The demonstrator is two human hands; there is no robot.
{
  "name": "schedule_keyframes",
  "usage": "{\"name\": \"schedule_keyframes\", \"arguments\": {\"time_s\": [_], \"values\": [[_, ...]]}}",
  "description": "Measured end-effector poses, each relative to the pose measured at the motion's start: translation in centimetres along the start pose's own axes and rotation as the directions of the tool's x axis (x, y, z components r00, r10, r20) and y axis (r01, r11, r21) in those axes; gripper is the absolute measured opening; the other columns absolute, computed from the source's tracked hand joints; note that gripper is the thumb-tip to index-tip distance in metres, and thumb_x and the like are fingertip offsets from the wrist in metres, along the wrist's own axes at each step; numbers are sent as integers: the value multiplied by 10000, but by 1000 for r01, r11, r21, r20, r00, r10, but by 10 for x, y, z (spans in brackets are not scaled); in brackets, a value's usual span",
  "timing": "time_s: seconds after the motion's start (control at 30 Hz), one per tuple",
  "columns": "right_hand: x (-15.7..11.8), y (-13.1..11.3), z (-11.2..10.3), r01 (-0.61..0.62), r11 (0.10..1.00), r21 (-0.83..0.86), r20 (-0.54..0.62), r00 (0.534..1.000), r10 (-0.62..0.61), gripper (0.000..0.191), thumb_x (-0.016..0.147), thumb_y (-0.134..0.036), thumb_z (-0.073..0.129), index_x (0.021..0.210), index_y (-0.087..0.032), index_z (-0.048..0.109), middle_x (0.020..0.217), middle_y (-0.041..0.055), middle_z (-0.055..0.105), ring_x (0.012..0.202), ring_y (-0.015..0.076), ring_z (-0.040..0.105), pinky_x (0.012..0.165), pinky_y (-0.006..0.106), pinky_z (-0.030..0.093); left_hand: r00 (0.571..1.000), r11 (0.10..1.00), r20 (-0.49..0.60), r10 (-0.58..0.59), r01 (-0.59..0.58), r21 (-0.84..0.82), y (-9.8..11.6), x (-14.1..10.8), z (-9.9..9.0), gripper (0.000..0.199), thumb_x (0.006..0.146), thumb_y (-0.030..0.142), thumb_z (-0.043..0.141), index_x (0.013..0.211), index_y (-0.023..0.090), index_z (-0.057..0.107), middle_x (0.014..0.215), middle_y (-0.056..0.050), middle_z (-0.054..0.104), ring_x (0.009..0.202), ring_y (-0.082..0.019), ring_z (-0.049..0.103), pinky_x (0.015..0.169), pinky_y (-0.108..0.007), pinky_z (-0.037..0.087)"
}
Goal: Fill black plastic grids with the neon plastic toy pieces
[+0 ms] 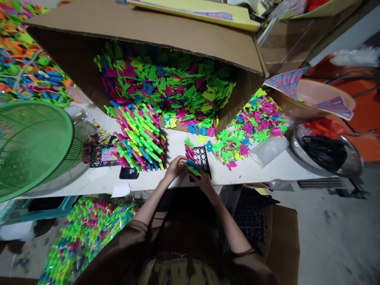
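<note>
My left hand (175, 167) has its fingers closed at the left end of a blue plastic piece (192, 163). My right hand (203, 180) is beside a green piece (194, 171), its fingers bent against it; what exactly they grip is too small to tell. Both hands are over a black lattice tray (202, 155), where pink and green pieces (189, 148) lie in a short row along the left side. To the left of my hands stands a thick stack of pink, green, yellow and blue pieces (141, 138).
A large cardboard box (178, 33) full of coloured pieces lies open behind. Loose pieces (252, 122) are heaped at right, near a metal bowl (353, 158). A green basket (32, 146) stands at left on the white table (237, 176); bagged pieces (86, 229) are below.
</note>
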State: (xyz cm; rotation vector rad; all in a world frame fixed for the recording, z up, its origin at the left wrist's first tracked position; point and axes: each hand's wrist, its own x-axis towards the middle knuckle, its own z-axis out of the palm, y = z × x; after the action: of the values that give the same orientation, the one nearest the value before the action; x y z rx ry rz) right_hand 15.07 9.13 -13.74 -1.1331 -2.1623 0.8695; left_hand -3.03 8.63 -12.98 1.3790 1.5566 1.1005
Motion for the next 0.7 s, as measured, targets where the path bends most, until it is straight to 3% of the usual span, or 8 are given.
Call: {"name": "schedule_keyframes", "arguments": {"time_s": [0.27,0.7], "values": [[-6,1,3,-14,1000,4,-44,999,14,232,870,-347,593,1043,-272,728,989,53,757,924,233,711,819,366,588,998,997,-64,16,-11,75,12,11,9,254,655,-3,543,756,201,656,799,8,681,756,-149,613,722,-248,475],[-8,-7,-2,-8,1000,23,-20,1000,8,243,876,-303,587,1082,-311,716,1032,20,753,946,221,710,847,356,584,997,998,-79,-27,31,59,5,4,11,233,682,42,559,802,200,681,801,8,705,707,-146,609,670,-247,481]]}}
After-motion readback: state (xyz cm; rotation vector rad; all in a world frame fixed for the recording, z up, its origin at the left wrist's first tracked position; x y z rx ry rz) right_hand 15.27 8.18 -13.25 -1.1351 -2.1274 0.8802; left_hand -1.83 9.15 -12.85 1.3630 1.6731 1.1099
